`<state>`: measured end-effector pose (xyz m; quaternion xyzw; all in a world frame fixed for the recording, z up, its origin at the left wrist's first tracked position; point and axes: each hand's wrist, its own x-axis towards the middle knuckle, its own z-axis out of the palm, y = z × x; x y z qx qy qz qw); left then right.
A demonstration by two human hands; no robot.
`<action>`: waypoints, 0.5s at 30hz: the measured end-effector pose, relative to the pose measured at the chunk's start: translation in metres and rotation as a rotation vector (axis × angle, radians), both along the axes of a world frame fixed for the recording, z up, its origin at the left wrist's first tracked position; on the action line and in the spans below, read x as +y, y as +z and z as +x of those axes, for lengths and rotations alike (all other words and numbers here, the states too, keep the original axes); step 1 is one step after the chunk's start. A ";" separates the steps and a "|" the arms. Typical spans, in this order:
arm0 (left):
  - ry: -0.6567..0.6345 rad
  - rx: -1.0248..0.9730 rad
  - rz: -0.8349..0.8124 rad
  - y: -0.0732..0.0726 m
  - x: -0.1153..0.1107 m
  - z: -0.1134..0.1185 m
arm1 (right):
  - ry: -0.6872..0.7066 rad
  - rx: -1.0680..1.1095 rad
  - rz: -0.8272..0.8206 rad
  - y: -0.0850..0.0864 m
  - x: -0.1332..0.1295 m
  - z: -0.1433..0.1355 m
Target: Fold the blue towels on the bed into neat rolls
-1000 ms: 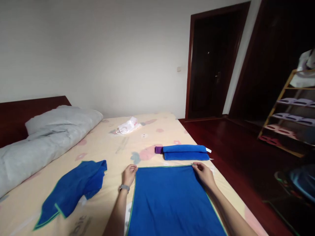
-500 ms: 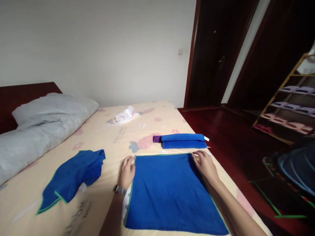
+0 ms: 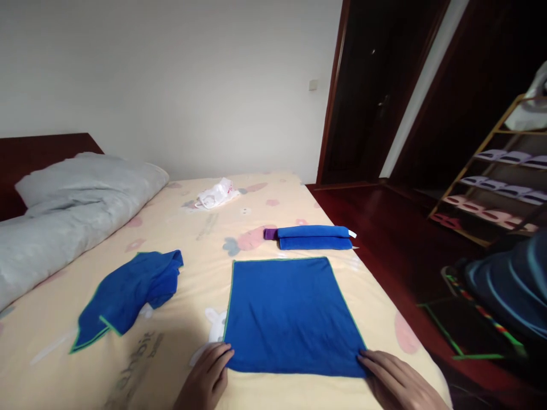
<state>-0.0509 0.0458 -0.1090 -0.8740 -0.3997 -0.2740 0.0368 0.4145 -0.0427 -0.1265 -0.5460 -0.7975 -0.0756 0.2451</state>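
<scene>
A blue cloth (image 3: 290,316) with green edging lies spread flat on the bed, its near edge slightly wavy. At its near left corner my left hand (image 3: 207,373) has its fingers closed on the fabric. My right hand (image 3: 395,373) grips the near right corner in the same way, the thumb mostly hidden. Beyond the cloth's far edge sit folded blue cloths (image 3: 314,237) with a purple piece poking out at the left and a white tag at the right. To the left, another blue cloth (image 3: 128,290) with green edging is crumpled in a heap.
The bed (image 3: 252,199) has a cream printed sheet. A white plastic bag (image 3: 217,193) rests farther back, and a grey quilt (image 3: 85,205) is bunched at the left. Right of the bed edge are dark red floor, a shoe rack (image 3: 491,176) with slippers and a dark blue object (image 3: 513,290).
Both hands have moved from the cloth's far corners to its near corners, towards me. The near edge of the cloth now lies farther from me. The other cloths stay in place.
</scene>
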 end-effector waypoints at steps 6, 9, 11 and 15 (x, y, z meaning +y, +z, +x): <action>-0.098 0.142 0.167 0.022 -0.002 -0.004 | 0.046 -0.091 0.010 -0.012 0.007 0.010; -0.123 0.211 0.222 0.032 -0.010 -0.011 | 0.072 -0.133 0.024 -0.011 0.002 0.020; -0.098 0.236 0.237 0.035 -0.017 -0.017 | 0.058 -0.161 0.022 -0.008 -0.006 0.028; -0.097 0.238 0.271 0.026 -0.034 -0.029 | 0.083 -0.187 -0.012 -0.005 -0.026 0.035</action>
